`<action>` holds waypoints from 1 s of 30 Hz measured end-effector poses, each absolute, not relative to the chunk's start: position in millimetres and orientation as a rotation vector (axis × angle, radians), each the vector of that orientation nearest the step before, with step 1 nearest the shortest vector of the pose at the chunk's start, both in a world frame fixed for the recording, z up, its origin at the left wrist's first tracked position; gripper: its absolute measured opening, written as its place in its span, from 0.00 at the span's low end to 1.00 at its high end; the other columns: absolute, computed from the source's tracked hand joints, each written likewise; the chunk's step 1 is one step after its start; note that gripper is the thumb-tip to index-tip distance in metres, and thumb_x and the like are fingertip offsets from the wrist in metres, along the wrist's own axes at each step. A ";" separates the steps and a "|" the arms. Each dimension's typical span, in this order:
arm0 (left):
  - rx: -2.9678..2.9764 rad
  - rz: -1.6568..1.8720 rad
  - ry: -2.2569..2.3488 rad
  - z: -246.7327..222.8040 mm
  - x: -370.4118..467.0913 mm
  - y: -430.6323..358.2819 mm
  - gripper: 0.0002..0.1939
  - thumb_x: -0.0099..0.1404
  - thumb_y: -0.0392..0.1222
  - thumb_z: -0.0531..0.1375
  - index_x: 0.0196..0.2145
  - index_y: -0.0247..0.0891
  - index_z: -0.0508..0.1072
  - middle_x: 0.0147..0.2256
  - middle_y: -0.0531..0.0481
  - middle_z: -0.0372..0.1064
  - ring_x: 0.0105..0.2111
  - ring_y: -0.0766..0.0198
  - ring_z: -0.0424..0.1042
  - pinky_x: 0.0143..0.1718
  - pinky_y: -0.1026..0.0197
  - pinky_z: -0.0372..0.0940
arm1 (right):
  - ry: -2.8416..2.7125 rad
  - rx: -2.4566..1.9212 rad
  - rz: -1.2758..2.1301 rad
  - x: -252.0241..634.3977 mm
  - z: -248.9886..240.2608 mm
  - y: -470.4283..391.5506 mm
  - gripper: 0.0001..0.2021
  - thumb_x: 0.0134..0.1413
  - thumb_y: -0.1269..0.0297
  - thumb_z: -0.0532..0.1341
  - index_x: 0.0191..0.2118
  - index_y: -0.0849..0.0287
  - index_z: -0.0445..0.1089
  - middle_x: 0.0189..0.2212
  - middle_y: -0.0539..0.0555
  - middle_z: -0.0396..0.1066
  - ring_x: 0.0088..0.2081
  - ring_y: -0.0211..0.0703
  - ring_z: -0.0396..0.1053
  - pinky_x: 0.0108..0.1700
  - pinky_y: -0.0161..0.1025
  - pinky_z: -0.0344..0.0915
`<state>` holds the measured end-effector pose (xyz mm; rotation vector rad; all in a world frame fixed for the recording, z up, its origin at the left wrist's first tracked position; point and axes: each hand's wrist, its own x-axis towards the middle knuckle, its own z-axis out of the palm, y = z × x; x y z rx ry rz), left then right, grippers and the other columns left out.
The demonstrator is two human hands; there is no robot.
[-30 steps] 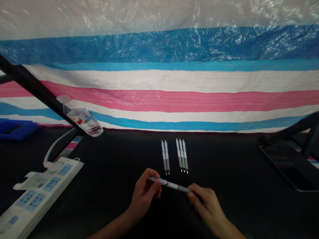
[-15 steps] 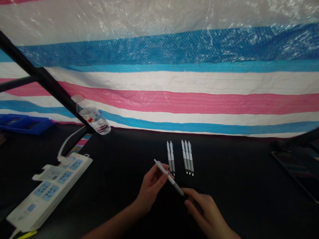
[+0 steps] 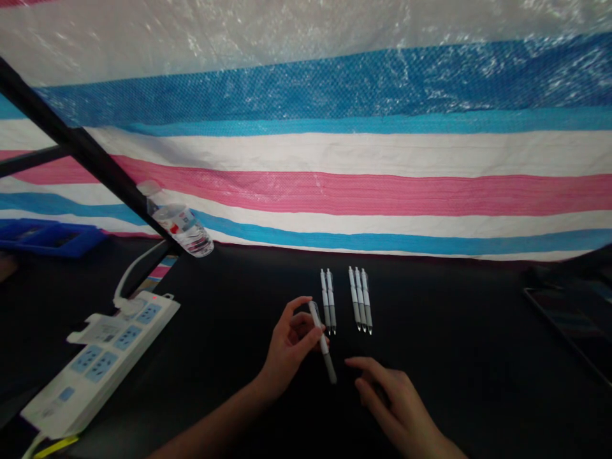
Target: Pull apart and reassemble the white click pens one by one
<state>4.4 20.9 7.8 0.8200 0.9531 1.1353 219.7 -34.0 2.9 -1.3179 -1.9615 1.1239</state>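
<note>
Pen in the left hand, pinched between thumb and fingers around its white part, with forefinger at the top end. Long axis running from that far end toward the body, slanting slightly right, grey end nearest the right hand. Right thumb and forefinger parted, holding nothing, just right of the grey end, not touching. Beyond, on the table, two pens beside three more.
</note>
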 end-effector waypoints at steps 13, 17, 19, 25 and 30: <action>0.789 1.145 0.937 9.4 3.7 21.0 0.32 0.61 0.40 0.71 0.59 0.45 0.64 0.35 0.53 0.75 0.32 0.60 0.79 0.37 0.55 0.76 | -1.968 -1.347 1.129 220.2 3.0 -31.9 0.16 0.72 0.58 0.50 0.51 0.57 0.72 0.24 0.49 0.71 0.24 0.42 0.69 0.28 0.36 0.60; 0.782 1.144 0.949 11.1 3.7 20.2 0.32 0.61 0.40 0.71 0.59 0.45 0.63 0.35 0.53 0.75 0.32 0.60 0.79 0.37 0.56 0.76 | -1.970 -1.341 1.126 220.7 4.2 -32.7 0.16 0.72 0.59 0.50 0.52 0.57 0.72 0.26 0.50 0.72 0.25 0.43 0.71 0.29 0.37 0.61; 0.789 1.128 0.948 10.7 3.2 20.5 0.30 0.61 0.40 0.71 0.57 0.44 0.65 0.35 0.53 0.75 0.33 0.60 0.79 0.36 0.56 0.76 | -1.964 -1.340 1.121 220.9 4.4 -33.2 0.16 0.72 0.59 0.51 0.53 0.57 0.72 0.26 0.50 0.72 0.25 0.42 0.71 0.29 0.36 0.61; 0.772 1.151 0.952 6.7 3.0 22.0 0.31 0.62 0.39 0.71 0.59 0.44 0.63 0.36 0.52 0.77 0.33 0.61 0.79 0.36 0.57 0.76 | -1.975 -1.354 1.146 220.3 4.4 -32.7 0.16 0.72 0.59 0.50 0.50 0.58 0.72 0.25 0.49 0.71 0.25 0.41 0.69 0.29 0.36 0.60; 0.802 1.148 0.947 7.7 1.4 23.8 0.29 0.62 0.39 0.71 0.57 0.43 0.64 0.35 0.53 0.77 0.32 0.61 0.79 0.36 0.57 0.76 | -1.977 -1.363 1.127 220.6 1.3 -34.3 0.16 0.72 0.59 0.50 0.49 0.59 0.72 0.24 0.49 0.70 0.24 0.41 0.69 0.29 0.36 0.59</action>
